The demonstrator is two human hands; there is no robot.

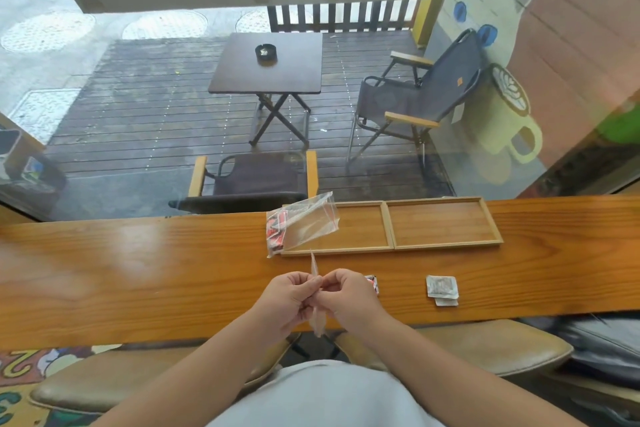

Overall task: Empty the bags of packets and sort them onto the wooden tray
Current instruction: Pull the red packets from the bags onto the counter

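We pinch a clear bag [316,302] between left hand [289,298] and right hand [346,295], long axis upright. The tray [391,246] lies ahead, rightward, nearer the right hand.

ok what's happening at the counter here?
A person sits at the wooden counter, both hands together over its near edge. The left hand and right hand pinch a thin, crumpled clear bag between them. Another clear bag, with red packets still in it, lies across the left end of the wooden tray. Both tray compartments look bare. A red packet and some white packets lie loose on the counter.
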